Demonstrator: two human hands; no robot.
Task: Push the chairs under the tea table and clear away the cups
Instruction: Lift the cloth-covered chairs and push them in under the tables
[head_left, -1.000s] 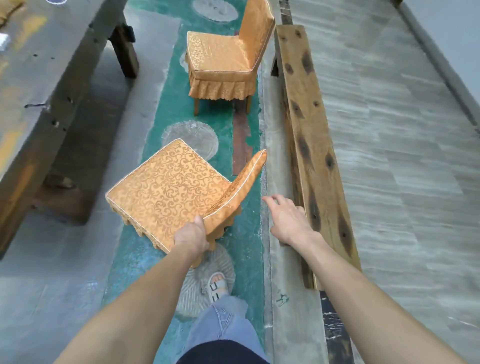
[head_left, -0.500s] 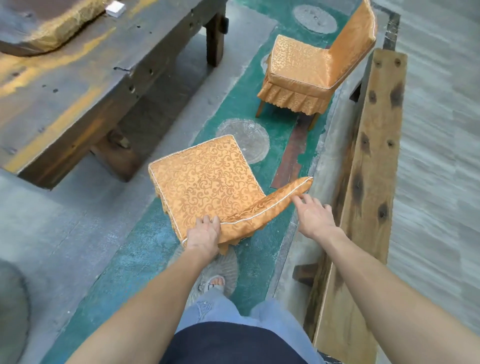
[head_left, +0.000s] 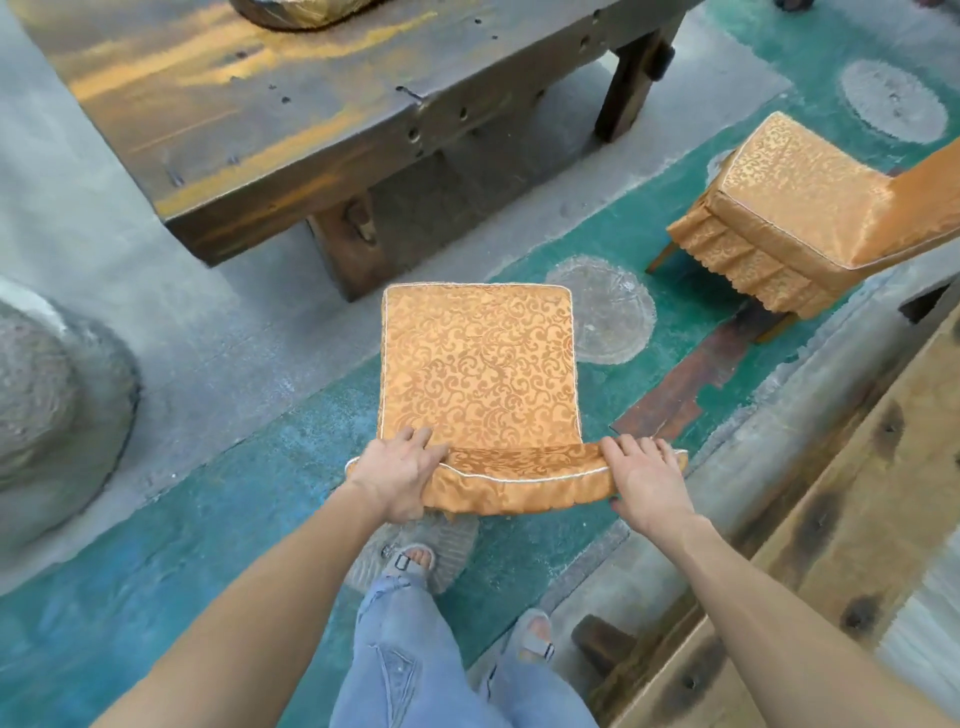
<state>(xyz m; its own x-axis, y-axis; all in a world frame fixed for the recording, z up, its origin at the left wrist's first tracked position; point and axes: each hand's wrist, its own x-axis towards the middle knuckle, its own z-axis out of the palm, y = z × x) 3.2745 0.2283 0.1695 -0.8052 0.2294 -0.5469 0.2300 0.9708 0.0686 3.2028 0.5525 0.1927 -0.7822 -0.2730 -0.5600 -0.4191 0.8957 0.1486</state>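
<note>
Now right hand (head_left: 644, 473) joins left hand (head_left: 400, 473), both gripping chair (head_left: 478, 364) by its back top; chair squared to tea table (head_left: 311, 130), near it. Risk: seat corner jams on table leg (head_left: 348, 249) if pushed straight.

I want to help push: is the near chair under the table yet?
No, the chair stands short of the table, seat fully in view.

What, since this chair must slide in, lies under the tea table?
Under the tea table, grey floor, a near leg and a far leg show. The tabletop hides the space farther back.
</note>
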